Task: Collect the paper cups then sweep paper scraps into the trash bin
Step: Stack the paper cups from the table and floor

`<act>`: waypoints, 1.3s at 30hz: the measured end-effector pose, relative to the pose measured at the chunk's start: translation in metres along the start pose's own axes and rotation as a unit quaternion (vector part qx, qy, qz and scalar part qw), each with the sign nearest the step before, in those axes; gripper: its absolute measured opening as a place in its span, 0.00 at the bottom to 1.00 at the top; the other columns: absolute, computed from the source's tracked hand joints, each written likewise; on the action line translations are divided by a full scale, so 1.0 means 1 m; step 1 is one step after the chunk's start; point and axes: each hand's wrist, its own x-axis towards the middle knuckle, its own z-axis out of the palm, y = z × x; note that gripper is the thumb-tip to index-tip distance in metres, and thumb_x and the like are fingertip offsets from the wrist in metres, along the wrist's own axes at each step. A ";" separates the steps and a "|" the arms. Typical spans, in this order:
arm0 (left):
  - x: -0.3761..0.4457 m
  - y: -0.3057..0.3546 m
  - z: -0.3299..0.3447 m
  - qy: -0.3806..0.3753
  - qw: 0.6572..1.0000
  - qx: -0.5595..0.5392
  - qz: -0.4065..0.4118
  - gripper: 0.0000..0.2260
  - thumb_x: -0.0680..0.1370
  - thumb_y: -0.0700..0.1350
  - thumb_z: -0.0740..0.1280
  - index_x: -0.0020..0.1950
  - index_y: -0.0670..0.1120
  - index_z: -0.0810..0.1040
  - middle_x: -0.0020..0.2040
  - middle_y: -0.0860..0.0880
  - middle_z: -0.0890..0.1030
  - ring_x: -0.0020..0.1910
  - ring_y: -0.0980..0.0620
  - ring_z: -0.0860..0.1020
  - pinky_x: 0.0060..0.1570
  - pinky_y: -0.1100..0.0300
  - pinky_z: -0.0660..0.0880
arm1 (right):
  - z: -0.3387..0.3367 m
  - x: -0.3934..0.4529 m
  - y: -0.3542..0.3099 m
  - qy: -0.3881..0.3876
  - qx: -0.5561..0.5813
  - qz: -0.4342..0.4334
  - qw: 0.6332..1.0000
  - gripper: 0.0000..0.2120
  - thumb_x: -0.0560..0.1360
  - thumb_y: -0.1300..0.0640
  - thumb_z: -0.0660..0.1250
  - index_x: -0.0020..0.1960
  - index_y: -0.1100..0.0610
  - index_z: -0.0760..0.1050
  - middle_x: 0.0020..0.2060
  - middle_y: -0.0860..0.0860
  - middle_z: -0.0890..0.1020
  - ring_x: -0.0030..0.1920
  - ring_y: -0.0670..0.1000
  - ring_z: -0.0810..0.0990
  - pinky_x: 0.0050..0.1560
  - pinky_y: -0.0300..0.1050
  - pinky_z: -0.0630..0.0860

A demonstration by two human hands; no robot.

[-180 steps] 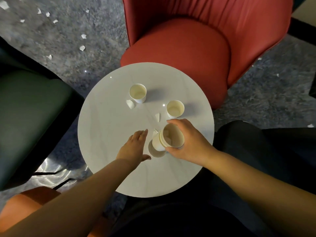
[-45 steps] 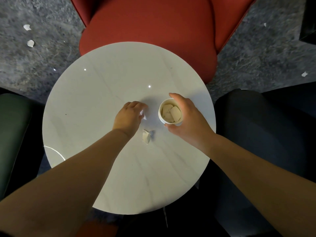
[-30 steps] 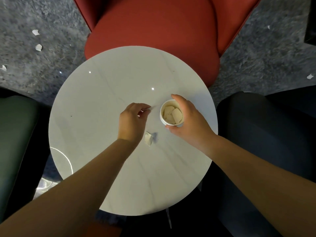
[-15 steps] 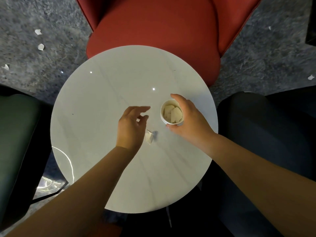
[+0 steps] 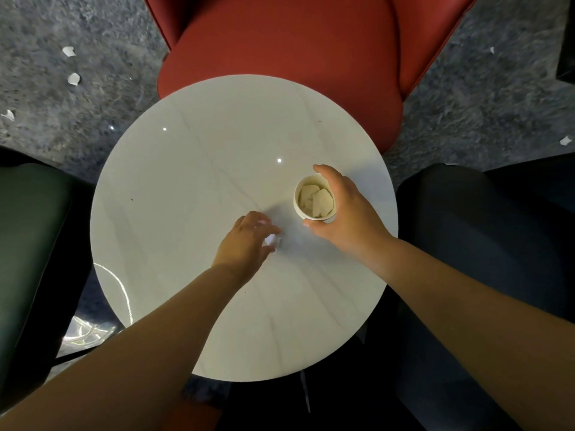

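A white paper cup [image 5: 314, 200] stands upright on the round white table [image 5: 193, 181], right of centre, with several paper scraps inside it. My right hand [image 5: 345, 213] grips the cup from its right side, fingers curled round the wall. Just left of the cup, my left hand [image 5: 245, 241] is down on the table with its fingers curled over a small white paper scrap [image 5: 271, 241]; the scrap shows between thumb and fingers, blurred by motion.
A red armchair [image 5: 295, 57] stands behind the table, a dark green seat [image 5: 28, 244] to the left, a black seat [image 5: 485, 237] to the right. White paper scraps [image 5: 74, 78] lie on the grey carpet at upper left, with others at far right [image 5: 564, 140].
My left hand, open above the table half a second ago, has dropped onto the scrap beside the cup and closed on it. My right hand and the cup have stayed put.
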 end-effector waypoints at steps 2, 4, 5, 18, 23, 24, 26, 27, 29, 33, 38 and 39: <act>0.000 0.001 0.000 -0.005 0.999 -0.035 -0.014 0.10 0.75 0.41 0.71 0.56 0.46 0.81 0.56 0.48 0.77 0.55 0.48 0.75 0.52 0.62 0.69 | -0.001 0.000 -0.001 -0.001 -0.002 0.002 1.000 0.42 0.67 0.50 0.76 0.73 0.41 0.57 0.61 0.46 0.70 0.58 0.49 0.74 0.54 0.44 0.74; 0.000 0.002 0.000 -0.009 0.997 -0.067 -0.047 0.07 0.75 0.40 0.70 0.53 0.45 0.82 0.51 0.47 0.78 0.49 0.47 0.77 0.47 0.63 0.70 | -0.001 0.000 -0.001 -0.001 0.000 0.005 1.000 0.42 0.67 0.50 0.76 0.73 0.41 0.57 0.61 0.46 0.70 0.58 0.49 0.74 0.55 0.44 0.74; 0.000 0.003 -0.001 -0.006 0.995 -0.079 -0.064 0.06 0.76 0.41 0.70 0.52 0.45 0.82 0.49 0.48 0.78 0.46 0.48 0.77 0.44 0.65 0.69 | -0.001 -0.001 -0.002 -0.002 0.003 0.005 1.000 0.42 0.67 0.50 0.76 0.73 0.41 0.57 0.62 0.46 0.70 0.59 0.49 0.73 0.55 0.44 0.74; 0.004 0.070 -0.039 0.322 0.917 -0.233 0.003 0.02 0.76 0.40 0.71 0.47 0.47 0.81 0.44 0.57 0.78 0.40 0.63 0.76 0.41 0.73 0.71 | 0.004 -0.001 0.003 0.000 0.011 -0.005 1.000 0.42 0.68 0.49 0.76 0.73 0.39 0.55 0.63 0.46 0.70 0.60 0.48 0.73 0.55 0.40 0.74; 0.004 0.084 -0.041 0.298 0.931 -0.198 0.068 0.04 0.76 0.40 0.71 0.50 0.44 0.83 0.47 0.51 0.80 0.38 0.57 0.76 0.40 0.64 0.75 | 0.005 -0.001 0.002 0.005 0.021 -0.005 1.000 0.41 0.68 0.50 0.76 0.72 0.40 0.56 0.63 0.46 0.70 0.59 0.49 0.75 0.55 0.43 0.77; 0.004 0.084 -0.041 0.285 0.935 -0.196 0.077 0.05 0.77 0.40 0.70 0.52 0.45 0.83 0.48 0.51 0.80 0.38 0.56 0.76 0.40 0.64 0.75 | 0.004 -0.001 0.002 0.005 0.024 -0.004 1.000 0.41 0.68 0.50 0.76 0.72 0.40 0.55 0.63 0.46 0.70 0.59 0.49 0.75 0.55 0.43 0.77; 0.004 0.081 -0.042 0.282 0.937 -0.193 0.068 0.07 0.79 0.41 0.68 0.55 0.46 0.83 0.51 0.50 0.80 0.39 0.56 0.76 0.42 0.65 0.75 | 0.005 0.000 0.003 0.002 0.016 -0.003 1.000 0.41 0.68 0.49 0.76 0.72 0.39 0.55 0.63 0.45 0.70 0.59 0.48 0.74 0.54 0.41 0.76; 0.004 0.078 -0.043 0.290 0.936 -0.192 0.051 0.08 0.80 0.41 0.67 0.57 0.46 0.82 0.52 0.50 0.79 0.40 0.56 0.76 0.43 0.65 0.75 | 0.004 0.000 0.003 0.000 0.010 -0.004 1.000 0.42 0.67 0.49 0.76 0.72 0.39 0.55 0.63 0.45 0.70 0.59 0.48 0.74 0.54 0.41 0.76; 0.003 0.068 -0.044 0.306 0.932 -0.193 0.013 0.09 0.80 0.40 0.65 0.57 0.46 0.82 0.53 0.50 0.79 0.41 0.55 0.76 0.44 0.66 0.75 | 0.004 0.001 0.003 -0.004 0.003 -0.003 1.000 0.42 0.66 0.48 0.77 0.71 0.38 0.55 0.63 0.45 0.70 0.58 0.47 0.73 0.54 0.42 0.76; -0.006 0.045 -0.041 0.286 0.943 -0.167 -0.047 0.09 0.80 0.41 0.64 0.59 0.48 0.80 0.54 0.52 0.78 0.40 0.56 0.76 0.43 0.66 0.72 | 0.002 0.005 0.001 -0.007 -0.013 -0.003 1.000 0.42 0.65 0.50 0.78 0.70 0.40 0.57 0.61 0.46 0.71 0.56 0.48 0.73 0.50 0.41 0.74; -0.026 0.014 -0.033 0.181 0.970 -0.101 -0.127 0.11 0.80 0.44 0.64 0.62 0.48 0.78 0.61 0.49 0.75 0.49 0.50 0.79 0.51 0.57 0.75 | -0.001 0.004 -0.004 -0.005 -0.029 -0.001 1.000 0.38 0.64 0.52 0.78 0.67 0.47 0.62 0.59 0.50 0.73 0.55 0.52 0.76 0.50 0.47 0.76; -0.032 0.009 -0.032 0.164 0.971 -0.089 -0.146 0.12 0.80 0.45 0.64 0.63 0.48 0.77 0.62 0.48 0.75 0.54 0.48 0.78 0.54 0.55 0.75 | -0.002 0.003 -0.006 -0.012 -0.036 -0.005 0.999 0.37 0.64 0.52 0.78 0.67 0.48 0.62 0.59 0.50 0.73 0.54 0.52 0.76 0.50 0.46 0.75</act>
